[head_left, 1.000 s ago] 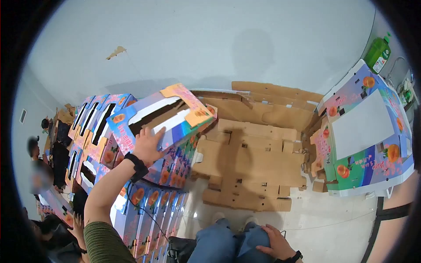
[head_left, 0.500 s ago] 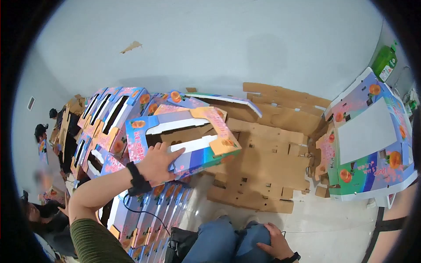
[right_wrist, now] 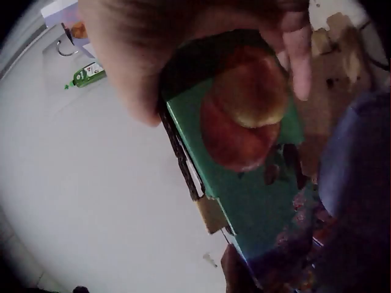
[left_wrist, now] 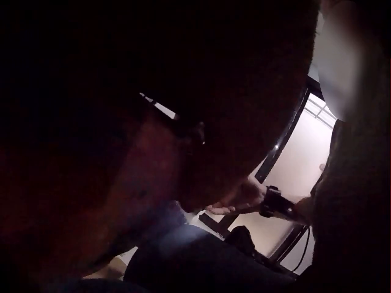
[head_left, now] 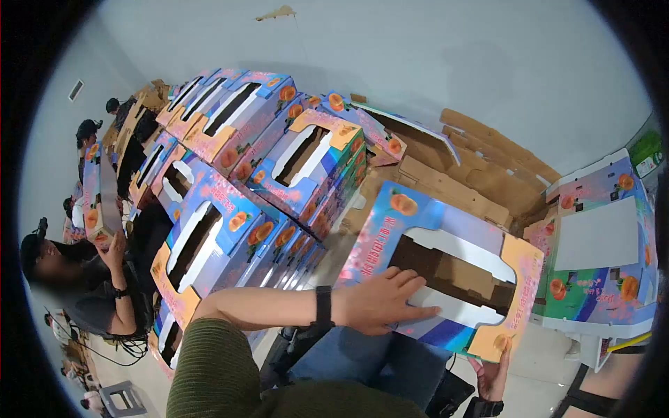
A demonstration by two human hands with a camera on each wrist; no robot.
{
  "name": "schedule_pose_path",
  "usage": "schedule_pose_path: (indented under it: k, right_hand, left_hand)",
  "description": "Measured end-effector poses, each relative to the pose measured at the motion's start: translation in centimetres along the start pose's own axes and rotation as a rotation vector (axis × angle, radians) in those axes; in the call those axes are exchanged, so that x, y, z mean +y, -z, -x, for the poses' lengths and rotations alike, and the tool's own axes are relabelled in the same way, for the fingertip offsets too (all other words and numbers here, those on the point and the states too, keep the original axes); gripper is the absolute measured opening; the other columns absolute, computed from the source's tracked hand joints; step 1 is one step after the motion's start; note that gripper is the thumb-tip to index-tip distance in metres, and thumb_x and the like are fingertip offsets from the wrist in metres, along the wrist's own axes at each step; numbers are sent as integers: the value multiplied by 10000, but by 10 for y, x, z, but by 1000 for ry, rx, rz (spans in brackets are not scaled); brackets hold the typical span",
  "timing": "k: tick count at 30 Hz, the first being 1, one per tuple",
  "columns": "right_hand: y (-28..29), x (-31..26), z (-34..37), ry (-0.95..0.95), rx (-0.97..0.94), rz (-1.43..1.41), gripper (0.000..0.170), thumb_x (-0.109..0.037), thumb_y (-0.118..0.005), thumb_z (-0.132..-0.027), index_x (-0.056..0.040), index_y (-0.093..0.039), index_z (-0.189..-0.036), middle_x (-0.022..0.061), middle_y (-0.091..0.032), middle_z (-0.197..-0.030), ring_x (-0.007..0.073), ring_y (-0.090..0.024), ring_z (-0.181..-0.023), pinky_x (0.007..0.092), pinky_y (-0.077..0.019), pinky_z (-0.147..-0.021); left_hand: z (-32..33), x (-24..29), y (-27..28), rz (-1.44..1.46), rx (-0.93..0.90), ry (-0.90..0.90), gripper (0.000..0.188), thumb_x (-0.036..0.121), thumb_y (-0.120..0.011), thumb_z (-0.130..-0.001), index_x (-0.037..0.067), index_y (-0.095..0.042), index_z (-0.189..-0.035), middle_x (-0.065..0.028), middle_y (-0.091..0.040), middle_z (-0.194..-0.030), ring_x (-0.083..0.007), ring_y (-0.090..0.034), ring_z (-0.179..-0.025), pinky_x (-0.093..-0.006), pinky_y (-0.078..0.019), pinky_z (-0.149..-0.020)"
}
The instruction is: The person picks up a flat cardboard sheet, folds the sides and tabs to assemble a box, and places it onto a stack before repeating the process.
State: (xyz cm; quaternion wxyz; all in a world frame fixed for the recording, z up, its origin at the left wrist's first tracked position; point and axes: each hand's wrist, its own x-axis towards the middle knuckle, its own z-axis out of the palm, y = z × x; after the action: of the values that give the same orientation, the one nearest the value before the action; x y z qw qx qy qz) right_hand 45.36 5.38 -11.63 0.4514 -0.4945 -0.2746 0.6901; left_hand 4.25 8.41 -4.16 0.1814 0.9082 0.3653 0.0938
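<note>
A fruit-print carton (head_left: 467, 233) with a long slot in its top is held over my lap. My left hand (head_left: 380, 303) grips its near side, thumb over the white flap and fingers at the slot. Under the near right corner, my right hand (head_left: 493, 376) holds the carton. In the right wrist view, the right hand (right_wrist: 214, 36) wraps the carton's green end (right_wrist: 244, 198), thumb and fingers on opposite sides. The left wrist view is mostly dark, with the right hand (left_wrist: 244, 196) small in it.
Stacked printed cartons (head_left: 258, 167) stand to my left. Brown cardboard (head_left: 453, 188) lies behind the held carton, by the wall. At right are a printed cardboard sheet (head_left: 592, 237) and a green bottle (head_left: 647, 155). Another person (head_left: 90, 299) holds a carton at far left.
The left hand has brought the carton from the stack on the left, rightward and toward my body. The right hand has left my knee and taken hold of the carton's corner. The view has turned left.
</note>
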Motion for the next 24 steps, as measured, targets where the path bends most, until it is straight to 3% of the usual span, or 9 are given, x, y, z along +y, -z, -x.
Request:
schedule_pose_path:
  k: [1, 4, 7, 11, 13, 15, 19, 22, 24]
  right_hand:
    - [3, 0, 12, 5, 54, 142, 751, -651, -507, -1000, -198, -342, -1575, 105, -490, -1526, 296, -541, -1353, 471, -563, -1009]
    - [11, 4, 22, -25, 203, 76, 742, -623, -572, -981, -197, -376, -1556, 79, -543, -1459, 239, -591, -1260, 412, -576, -949]
    - [9, 10, 21, -19, 330, 40, 744, -628, -592, -971, -194, -396, -1542, 55, -589, -1369, 201, -627, -1123, 355, -571, -908]
    - [5, 21, 14, -62, 404, -13, 696, -655, -581, -959, -215, -468, -1486, 52, -598, -1256, 189, -633, -1067, 330, -594, -854]
    - [8, 29, 11, -55, 395, -40, 702, -657, -582, -957, -219, -460, -1492, 59, -592, -1286, 193, -630, -1087, 323, -594, -855]
    - [6, 34, 7, -37, 406, -51, 712, -660, -582, -956, -223, -448, -1502, 66, -584, -1311, 198, -629, -1098, 319, -595, -855]
    - [5, 37, 10, -55, 419, -19, 753, -663, -566, -963, -222, -387, -1547, 62, -525, -1404, 205, -593, -1144, 344, -551, -921]
    - [-3, 37, 7, -45, 426, -14, 776, -682, -558, -953, -242, -366, -1564, 51, -498, -1442, 208, -571, -1170, 353, -520, -940]
    - [-9, 39, 4, -35, 443, -14, 781, -696, -558, -942, -260, -368, -1561, 50, -497, -1440, 210, -572, -1168, 350, -515, -928]
  left_hand:
    - [-4, 0, -4, 13, -23, -30, 921, 328, -813, -793, 221, -364, -1589, -274, -435, -1423, -433, -430, -1357, -533, -371, -1091]
    - [-8, -6, -19, 32, 65, -61, 905, 348, -808, -816, 184, -361, -1586, -255, -388, -1512, -436, -380, -1423, -556, -300, -1175]
    - [6, -29, -30, 226, 379, 164, 850, 340, -771, -880, 103, -348, -1578, -241, -386, -1553, -402, -331, -1482, -521, -233, -1231]
    - [48, -128, -120, 832, 1026, 1024, 663, 312, -585, -1008, -3, -353, -1543, -218, -480, -1496, -321, -423, -1426, -428, -310, -1192]
    - [84, -187, -183, 1280, 1189, 1255, 587, 292, -567, -1000, 11, -404, -1489, -193, -496, -1466, -310, -460, -1368, -425, -361, -1138]
    - [107, -228, -226, 1337, 1296, 1446, 569, 278, -592, -979, 29, -411, -1458, -179, -500, -1451, -287, -453, -1357, -413, -363, -1122]
    - [124, -267, -280, 1246, 1372, 1460, 571, 273, -628, -947, 72, -399, -1430, -154, -506, -1423, -271, -442, -1357, -442, -354, -1128]
    - [115, -291, -288, 1331, 1606, 1499, 619, 271, -644, -926, 60, -373, -1442, -148, -495, -1434, -278, -445, -1348, -490, -331, -1146]
    - [110, -313, -290, 1213, 1744, 1496, 606, 295, -651, -918, 56, -404, -1416, -144, -533, -1386, -298, -500, -1289, -523, -382, -1104]
